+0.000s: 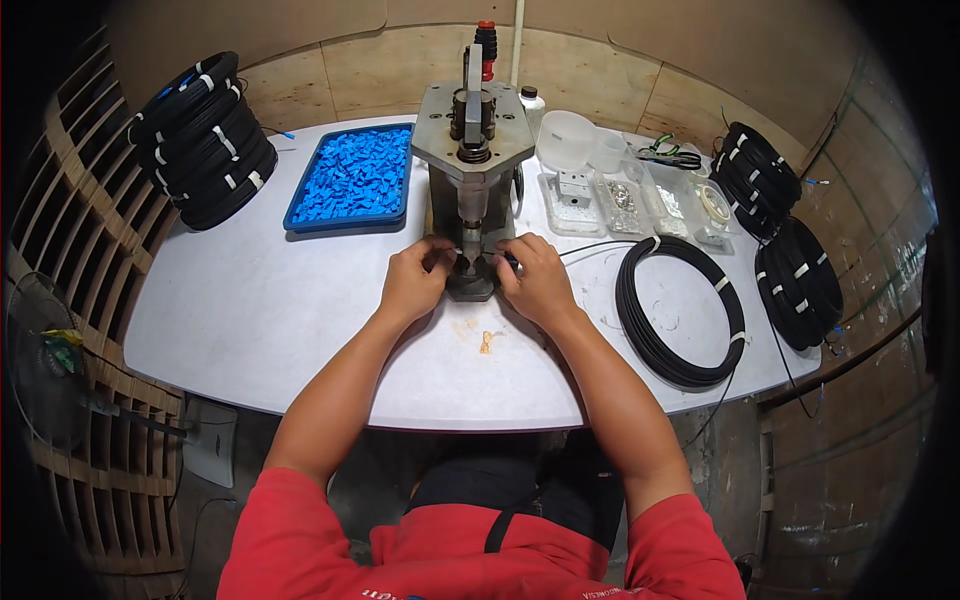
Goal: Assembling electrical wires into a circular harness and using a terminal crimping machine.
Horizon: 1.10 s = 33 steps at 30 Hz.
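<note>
My left hand (413, 283) is at the left side of a metal bench press (472, 155), thumb and fingers pinched together by its lower die. Whatever sits between those fingertips is too small to make out. On the die's other side, my right hand (538, 283) grips the end of a black cable (600, 244). That cable runs right to a black cable coil (628, 320), bound with white ties and lying flat on the table. Both hands' fingertips are close to the press's ram, and the cable's tip is hidden there.
Left of the press, a blue tray (343, 227) holds many small blue pieces (355, 175). Stacked black coils (205, 150) stand far left, more coils (798, 280) at right. Clear plastic boxes (572, 222) with small metal parts sit behind the flat coil. A white tabletop (250, 320) lies underneath.
</note>
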Tool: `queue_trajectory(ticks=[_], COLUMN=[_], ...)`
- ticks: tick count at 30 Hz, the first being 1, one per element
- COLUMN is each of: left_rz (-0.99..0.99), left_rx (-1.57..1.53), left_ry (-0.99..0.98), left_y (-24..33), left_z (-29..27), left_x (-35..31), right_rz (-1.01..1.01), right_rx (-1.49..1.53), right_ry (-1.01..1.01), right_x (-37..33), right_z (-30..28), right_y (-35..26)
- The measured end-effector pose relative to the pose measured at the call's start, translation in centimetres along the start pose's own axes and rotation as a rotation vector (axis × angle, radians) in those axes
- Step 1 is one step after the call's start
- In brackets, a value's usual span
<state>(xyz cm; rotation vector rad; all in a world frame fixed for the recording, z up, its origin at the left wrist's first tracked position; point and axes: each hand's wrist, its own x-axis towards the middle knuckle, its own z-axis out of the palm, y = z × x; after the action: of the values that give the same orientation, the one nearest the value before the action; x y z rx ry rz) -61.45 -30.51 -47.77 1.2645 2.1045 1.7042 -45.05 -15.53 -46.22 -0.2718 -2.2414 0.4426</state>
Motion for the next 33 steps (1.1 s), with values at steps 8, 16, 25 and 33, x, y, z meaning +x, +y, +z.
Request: queue_trajectory(ticks=[8, 16, 25, 33], left_rz=[-0.008, -0.009, -0.008, -0.011], left_rx=[0.005, 0.020, -0.006, 0.013], left_ry=[-0.004, 0.000, -0.003, -0.003], left_y=[-0.23, 0.06, 0.11, 0.08], left_z=[0.04, 0.08, 0.10, 0.00], left_x=[0.11, 0.03, -0.01, 0.02], right_rz=[-0.001, 0.000, -0.002, -0.011], right_rx=[0.012, 0.011, 0.002, 0.007], right_ry=[0.003, 0.004, -0.006, -0.001], right_x=[0.00, -0.02, -0.08, -0.24], right_z=[0.07, -0.05, -0.03, 0.30], right_y=[0.10, 0.02, 0.10, 0.37])
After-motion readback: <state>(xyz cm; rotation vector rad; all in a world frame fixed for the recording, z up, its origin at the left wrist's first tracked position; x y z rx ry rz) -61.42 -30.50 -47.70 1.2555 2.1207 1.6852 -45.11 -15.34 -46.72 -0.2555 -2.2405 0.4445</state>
